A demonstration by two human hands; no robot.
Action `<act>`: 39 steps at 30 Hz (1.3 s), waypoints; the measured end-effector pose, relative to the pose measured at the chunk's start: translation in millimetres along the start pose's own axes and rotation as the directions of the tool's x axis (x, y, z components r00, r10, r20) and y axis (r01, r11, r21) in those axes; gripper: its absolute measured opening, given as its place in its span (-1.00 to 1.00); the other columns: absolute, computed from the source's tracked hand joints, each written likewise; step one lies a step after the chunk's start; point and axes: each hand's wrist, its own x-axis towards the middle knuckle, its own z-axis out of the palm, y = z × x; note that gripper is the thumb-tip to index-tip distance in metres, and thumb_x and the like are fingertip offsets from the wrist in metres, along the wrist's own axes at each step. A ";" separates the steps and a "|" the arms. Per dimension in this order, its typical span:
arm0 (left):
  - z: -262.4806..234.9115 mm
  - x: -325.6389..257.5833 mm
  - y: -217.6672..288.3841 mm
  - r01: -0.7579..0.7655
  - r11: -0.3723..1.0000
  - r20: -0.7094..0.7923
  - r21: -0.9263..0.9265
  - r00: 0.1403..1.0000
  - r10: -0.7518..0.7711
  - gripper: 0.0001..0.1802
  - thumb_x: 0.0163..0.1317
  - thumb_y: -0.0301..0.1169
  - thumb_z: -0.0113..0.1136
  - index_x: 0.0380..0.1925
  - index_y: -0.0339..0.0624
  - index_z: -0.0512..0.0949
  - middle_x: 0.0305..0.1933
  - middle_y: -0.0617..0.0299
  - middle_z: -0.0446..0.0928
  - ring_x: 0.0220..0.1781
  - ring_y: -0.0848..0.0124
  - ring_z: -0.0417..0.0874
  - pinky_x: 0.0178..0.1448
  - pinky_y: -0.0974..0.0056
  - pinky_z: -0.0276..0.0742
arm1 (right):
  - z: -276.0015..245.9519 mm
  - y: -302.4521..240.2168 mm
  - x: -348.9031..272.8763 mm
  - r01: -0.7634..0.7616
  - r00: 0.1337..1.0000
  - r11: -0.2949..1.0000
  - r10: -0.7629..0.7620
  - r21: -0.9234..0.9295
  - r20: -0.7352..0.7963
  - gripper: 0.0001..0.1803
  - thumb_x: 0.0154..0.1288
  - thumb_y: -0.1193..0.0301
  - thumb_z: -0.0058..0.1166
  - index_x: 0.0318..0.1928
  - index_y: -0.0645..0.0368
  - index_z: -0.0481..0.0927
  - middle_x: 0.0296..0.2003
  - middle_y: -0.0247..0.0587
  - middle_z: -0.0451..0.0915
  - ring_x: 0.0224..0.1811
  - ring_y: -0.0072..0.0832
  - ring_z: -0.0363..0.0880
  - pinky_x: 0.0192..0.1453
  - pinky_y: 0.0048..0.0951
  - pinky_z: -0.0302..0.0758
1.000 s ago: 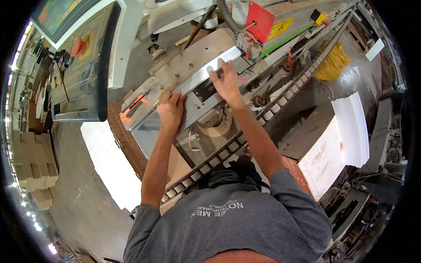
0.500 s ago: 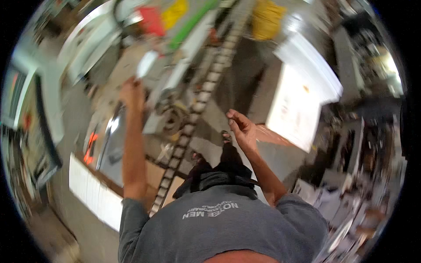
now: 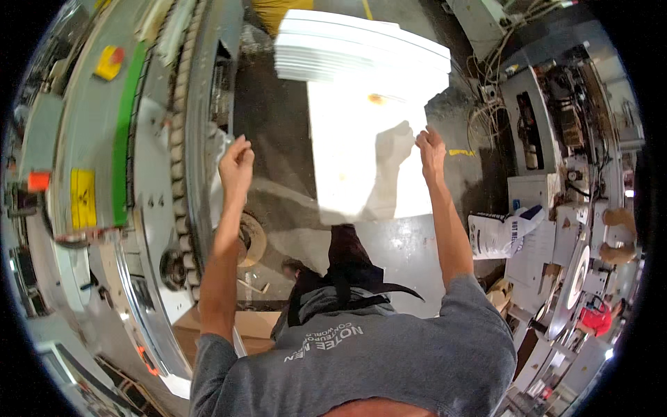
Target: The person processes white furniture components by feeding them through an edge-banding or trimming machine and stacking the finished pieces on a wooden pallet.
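Observation:
My left hand (image 3: 237, 167) hangs in the air beside the long grey machine, its fingers curled together with nothing visible in them. Across from it, my right hand (image 3: 432, 149) is raised at the right edge of a white board (image 3: 354, 160); its fingers are bent inward and I see nothing in them. That hand casts a shadow on the board, and no contact between the two shows. On the board's far end lies a stack of white panels (image 3: 361, 48).
The machine on the left has a chain track (image 3: 178, 125) and a green strip (image 3: 124, 146). A round tan coil (image 3: 251, 240) lies on the floor. On the right are a white sack (image 3: 497, 233), loose cables (image 3: 490, 121) and an open cabinet (image 3: 531, 125). A person in red (image 3: 596, 318) is farther off.
My view has turned right. The white board and panels now lie in front of me, and the machine has shifted left. My left hand has come away from over the machine; my right has moved to the board's edge.

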 end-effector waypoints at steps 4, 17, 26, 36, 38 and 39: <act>70.8 109.3 -5.9 0.296 0.941 0.039 -0.162 0.955 -0.294 -0.50 0.32 -0.53 0.20 0.28 -0.24 0.49 -0.15 0.29 0.60 -0.28 0.48 0.47 -0.01 0.37 0.47 | 9.6 -0.7 58.3 -0.019 1.000 0.992 0.017 -0.128 -0.014 -0.43 0.27 0.35 0.18 0.21 0.43 0.45 -0.01 -0.02 0.57 -0.02 -0.33 0.54 0.12 -0.31 0.49; 149.8 210.5 -6.4 0.251 0.966 0.238 -0.055 0.943 -0.231 -0.70 0.08 -0.68 0.17 -0.14 -0.31 0.63 -0.21 0.29 0.63 -0.13 0.41 0.55 0.11 0.32 0.36 | 37.5 2.6 102.5 0.031 0.995 0.970 -0.052 -0.242 -0.081 -0.60 0.27 0.34 0.16 0.00 0.39 0.53 -0.24 0.04 0.62 -0.22 -0.28 0.56 -0.02 -0.33 0.49; 152.8 198.5 -7.0 0.276 0.961 0.162 -0.002 0.949 -0.272 -0.77 0.07 -0.66 0.17 -0.23 -0.34 0.63 -0.27 0.28 0.60 -0.22 0.46 0.52 -0.03 0.31 0.38 | 45.3 -11.7 86.3 0.023 0.992 0.994 -0.035 -0.104 -0.120 -0.57 0.29 0.36 0.19 0.09 0.38 0.53 -0.17 -0.18 0.62 -0.22 -0.48 0.45 -0.10 -0.39 0.43; 142.0 161.0 -8.4 0.228 0.972 0.148 -0.066 0.965 -0.216 -0.93 0.06 -0.63 0.20 -0.42 -0.34 0.54 -0.45 0.39 0.45 -0.42 0.52 0.36 -0.31 0.31 0.24 | 32.6 0.3 74.1 0.031 0.989 0.988 -0.052 -0.152 -0.136 -0.70 0.26 0.42 0.14 -0.08 0.40 0.57 -0.42 -0.21 0.52 -0.39 -0.47 0.35 -0.24 -0.35 0.39; 136.7 151.9 -9.0 0.231 0.968 0.144 -0.095 0.966 -0.216 -0.94 0.05 -0.63 0.21 -0.44 -0.35 0.54 -0.47 0.39 0.43 -0.45 0.53 0.34 -0.33 0.31 0.21 | 30.4 -0.1 68.1 0.045 0.989 0.985 -0.067 -0.168 -0.129 -0.71 0.27 0.41 0.14 -0.11 0.41 0.56 -0.43 -0.22 0.50 -0.41 -0.48 0.33 -0.25 -0.35 0.38; 134.3 147.3 -9.1 0.255 0.965 0.132 -0.056 0.960 -0.246 -0.90 0.06 -0.64 0.19 -0.38 -0.34 0.59 -0.45 0.39 0.47 -0.41 0.54 0.38 -0.30 0.33 0.25 | 29.1 -0.4 65.1 0.060 0.989 0.981 -0.083 -0.185 -0.122 -0.72 0.27 0.40 0.14 -0.15 0.42 0.55 -0.45 -0.23 0.48 -0.42 -0.49 0.31 -0.26 -0.34 0.37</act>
